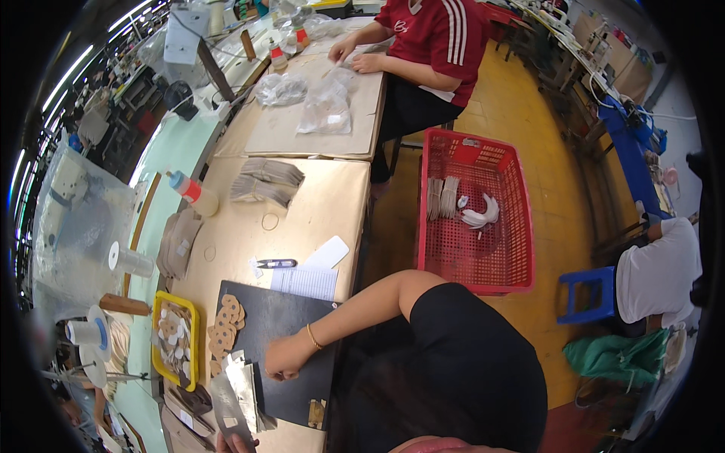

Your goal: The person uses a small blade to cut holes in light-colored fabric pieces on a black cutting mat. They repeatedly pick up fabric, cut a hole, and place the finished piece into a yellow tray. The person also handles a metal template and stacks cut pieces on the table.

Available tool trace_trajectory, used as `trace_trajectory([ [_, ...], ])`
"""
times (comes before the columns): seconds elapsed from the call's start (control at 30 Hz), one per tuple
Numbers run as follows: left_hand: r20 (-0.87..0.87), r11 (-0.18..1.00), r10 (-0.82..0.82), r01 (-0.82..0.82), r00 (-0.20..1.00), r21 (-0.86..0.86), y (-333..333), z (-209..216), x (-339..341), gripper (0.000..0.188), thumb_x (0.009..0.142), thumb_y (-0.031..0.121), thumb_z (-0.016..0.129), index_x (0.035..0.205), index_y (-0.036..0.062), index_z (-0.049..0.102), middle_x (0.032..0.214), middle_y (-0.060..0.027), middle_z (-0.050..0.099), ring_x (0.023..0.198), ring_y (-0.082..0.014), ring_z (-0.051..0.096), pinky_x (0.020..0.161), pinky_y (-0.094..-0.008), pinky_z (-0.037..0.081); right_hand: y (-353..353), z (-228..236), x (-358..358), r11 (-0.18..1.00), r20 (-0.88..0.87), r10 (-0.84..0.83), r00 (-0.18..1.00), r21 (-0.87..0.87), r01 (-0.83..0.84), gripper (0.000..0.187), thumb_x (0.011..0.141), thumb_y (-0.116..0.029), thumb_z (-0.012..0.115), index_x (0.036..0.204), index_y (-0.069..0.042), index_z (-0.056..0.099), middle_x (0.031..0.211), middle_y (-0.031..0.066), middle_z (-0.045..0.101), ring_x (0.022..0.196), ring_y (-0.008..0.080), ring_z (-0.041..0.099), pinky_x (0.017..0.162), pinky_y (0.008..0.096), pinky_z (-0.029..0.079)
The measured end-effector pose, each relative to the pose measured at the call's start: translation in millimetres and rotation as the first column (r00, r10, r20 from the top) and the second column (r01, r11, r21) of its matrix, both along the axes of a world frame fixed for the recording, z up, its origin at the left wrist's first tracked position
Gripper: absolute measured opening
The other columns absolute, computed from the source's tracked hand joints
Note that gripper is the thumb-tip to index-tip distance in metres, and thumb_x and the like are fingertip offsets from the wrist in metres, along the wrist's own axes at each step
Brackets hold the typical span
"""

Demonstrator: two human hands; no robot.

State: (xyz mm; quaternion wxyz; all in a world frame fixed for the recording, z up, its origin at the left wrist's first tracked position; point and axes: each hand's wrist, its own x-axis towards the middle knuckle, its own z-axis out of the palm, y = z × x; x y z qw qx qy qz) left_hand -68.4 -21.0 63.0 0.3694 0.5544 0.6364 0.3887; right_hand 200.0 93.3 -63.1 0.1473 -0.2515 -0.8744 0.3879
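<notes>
My right hand [287, 356] rests over the black board [302, 321] on the table, its fingers curled in; what they hold, if anything, is hidden. At the lower edge, only the fingertips of my left hand [236, 443] show, pressed around the end of a flat grey strip [226, 402]. Shiny silvery sheets [243, 383] lie between that strip and my right hand. Along the board's left side runs an overlapping row of brown cut pieces with round holes [224, 328]. A small gold-brown piece [316, 412] lies at the board's near right corner.
Left of the board stands a yellow tray [197, 340] of small cut pieces. Beyond it are a lined paper [306, 282], a dark pen-like tool [276, 263], a glue bottle [195, 195] and bundled grey pieces [264, 181]. A red crate [529, 226] stands at right. A co-worker [434, 45] sits ahead.
</notes>
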Motion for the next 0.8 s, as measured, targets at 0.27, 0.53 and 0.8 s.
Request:
trace_trajectory([
  [0.27,0.039,1.000,-0.010,0.010,0.999,0.011,13,-3,16,0.043,0.099,0.008,0.056,0.140,0.0102,0.044,0.115,-0.0118,0.064,0.084,-0.0150,0.063,0.067,-0.0232,0.054,-1,-33,-8,0.966,-0.125,-0.066,0.990,0.242,0.095,0.024,0.070,-0.019,0.074,0.092,-0.012,0.073,0.097,0.0082,0.064,0.096,0.0252,0.062,0.084,0.0454,0.045],
  [0.53,0.033,0.960,-0.261,0.256,0.965,0.117,9,5,22,0.036,0.098,0.004,0.057,0.133,0.0070,0.052,0.090,-0.0003,0.058,0.067,-0.0083,0.051,0.056,-0.0205,0.044,8,-5,4,0.925,-0.355,-0.377,0.855,-0.190,0.329,0.030,0.089,-0.033,0.065,0.103,-0.008,0.070,0.104,0.0124,0.064,0.098,0.0287,0.062,0.083,0.0403,0.050],
  [0.8,0.350,0.991,-0.133,0.120,0.927,0.057,-11,-9,76,0.028,0.084,0.001,0.069,0.111,-0.0067,0.062,0.098,-0.0088,0.064,0.084,-0.0125,0.060,0.076,-0.0241,0.048,-14,76,53,0.811,-0.511,-0.085,0.855,-0.534,-0.238,0.054,0.100,-0.051,0.049,0.122,-0.005,0.066,0.108,0.0060,0.068,0.094,0.0158,0.062,0.082,0.0300,0.052],
])
